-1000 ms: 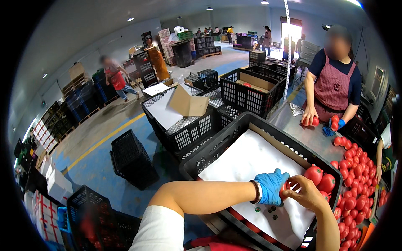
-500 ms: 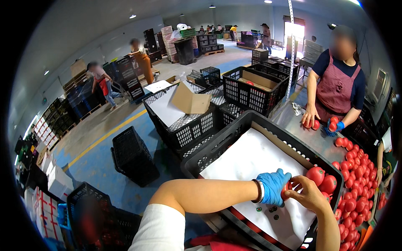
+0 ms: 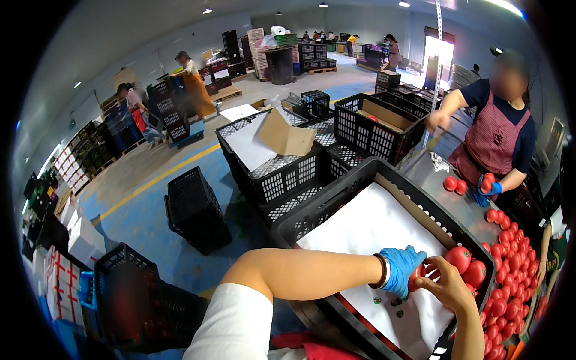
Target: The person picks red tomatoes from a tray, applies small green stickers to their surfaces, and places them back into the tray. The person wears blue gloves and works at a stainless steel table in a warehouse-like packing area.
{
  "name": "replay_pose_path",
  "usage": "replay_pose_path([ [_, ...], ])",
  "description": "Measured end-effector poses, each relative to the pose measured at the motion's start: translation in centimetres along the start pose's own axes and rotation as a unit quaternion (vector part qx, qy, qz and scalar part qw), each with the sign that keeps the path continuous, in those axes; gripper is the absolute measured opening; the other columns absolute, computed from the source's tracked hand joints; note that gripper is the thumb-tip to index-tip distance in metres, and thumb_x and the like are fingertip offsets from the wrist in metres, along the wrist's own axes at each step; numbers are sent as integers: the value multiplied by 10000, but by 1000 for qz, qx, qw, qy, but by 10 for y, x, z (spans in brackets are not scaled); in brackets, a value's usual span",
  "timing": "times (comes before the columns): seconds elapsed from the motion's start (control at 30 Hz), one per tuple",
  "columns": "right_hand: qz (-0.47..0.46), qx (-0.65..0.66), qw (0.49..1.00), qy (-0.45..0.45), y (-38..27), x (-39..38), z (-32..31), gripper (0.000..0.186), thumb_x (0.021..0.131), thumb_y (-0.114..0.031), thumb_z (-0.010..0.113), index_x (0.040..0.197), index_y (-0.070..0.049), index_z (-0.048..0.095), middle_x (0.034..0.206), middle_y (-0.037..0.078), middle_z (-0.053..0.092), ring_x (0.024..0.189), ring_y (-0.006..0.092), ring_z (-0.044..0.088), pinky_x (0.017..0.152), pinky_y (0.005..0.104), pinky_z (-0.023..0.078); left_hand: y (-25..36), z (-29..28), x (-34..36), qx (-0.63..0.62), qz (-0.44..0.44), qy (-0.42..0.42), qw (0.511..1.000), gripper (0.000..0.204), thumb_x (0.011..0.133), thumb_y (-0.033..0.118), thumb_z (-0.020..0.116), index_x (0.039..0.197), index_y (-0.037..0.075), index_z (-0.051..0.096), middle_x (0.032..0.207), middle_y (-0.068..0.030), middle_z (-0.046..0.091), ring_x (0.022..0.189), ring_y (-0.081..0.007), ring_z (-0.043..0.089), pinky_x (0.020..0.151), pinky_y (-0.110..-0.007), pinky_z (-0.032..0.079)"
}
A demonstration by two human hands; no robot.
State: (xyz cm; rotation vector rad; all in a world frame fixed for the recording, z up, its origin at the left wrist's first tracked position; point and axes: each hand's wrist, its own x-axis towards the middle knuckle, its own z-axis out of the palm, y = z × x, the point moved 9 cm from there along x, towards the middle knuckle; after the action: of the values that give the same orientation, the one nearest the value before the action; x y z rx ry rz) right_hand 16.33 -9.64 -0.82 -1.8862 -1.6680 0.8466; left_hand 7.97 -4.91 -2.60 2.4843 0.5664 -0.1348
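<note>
My left hand [image 3: 403, 272], in a blue glove, is closed round a red tomato [image 3: 415, 279] above the black crate [image 3: 288, 231]. My bare right hand [image 3: 449, 284] meets it from the other side, thumb and fingers curled against the tomato. Under both hands a white paper sheet [image 3: 360, 225] covers most of what the crate holds. Several small dark green round bits [image 3: 397, 313] lie on the sheet. Larger red tomatoes [image 3: 458, 259] sit at the crate's right end, beside my right hand.
Many tomatoes [image 3: 510, 282] cover the metal table [image 3: 429, 180] at right. Across it a co-worker [image 3: 498, 132] holds tomatoes in a blue-gloved hand. Stacked black crates [image 3: 270, 180] stand beyond mine; another crate [image 3: 197, 207] is on the floor at left. A thin white post [image 3: 435, 78] rises behind.
The view has shifted slightly, while my hands stay together on the tomato. The co-worker has set two tomatoes on the table and lifted the bare hand away from them.
</note>
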Motion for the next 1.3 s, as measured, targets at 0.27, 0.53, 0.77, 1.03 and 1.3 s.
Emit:
replay_pose_path([
  [0.27,1,-17,1000,2,1,-2,2,704,716,-252,808,1245,46,452,1002,166,618,839,222,633,723,328,519,-2,-9,1,-23,-2,56,998,713,613,311,740,1202,47,435,1074,-230,531,905,-389,621,771,-429,519],
  [0.53,-38,112,990,75,1,2,-6,713,769,-223,776,1315,18,386,1064,149,560,869,184,597,726,291,505,-7,-31,-2,-105,7,169,980,830,628,310,749,1299,44,340,1138,-255,472,978,-416,581,836,-435,494],
  [0.77,-83,170,973,129,14,0,-18,715,754,-189,789,1330,-15,403,1174,137,528,948,182,566,730,284,492,1,-39,0,-189,122,300,927,898,623,198,789,1354,36,294,1220,-220,436,1087,-356,519,957,-395,443],
  [1.03,-190,109,962,161,-12,-2,-30,648,769,-208,767,1314,-84,439,1154,120,501,956,206,579,673,286,495,-5,-44,2,-198,153,329,911,914,617,66,839,1339,62,279,1237,-150,438,1093,-236,537,933,-340,487],
  [1.3,-135,113,963,203,3,-11,-36,509,694,-83,776,1161,-52,576,1065,85,569,985,221,544,798,325,464,2,-31,15,-205,179,332,903,895,621,149,756,1374,49,283,1247,-212,434,1134,-364,492,973,-390,426],
])
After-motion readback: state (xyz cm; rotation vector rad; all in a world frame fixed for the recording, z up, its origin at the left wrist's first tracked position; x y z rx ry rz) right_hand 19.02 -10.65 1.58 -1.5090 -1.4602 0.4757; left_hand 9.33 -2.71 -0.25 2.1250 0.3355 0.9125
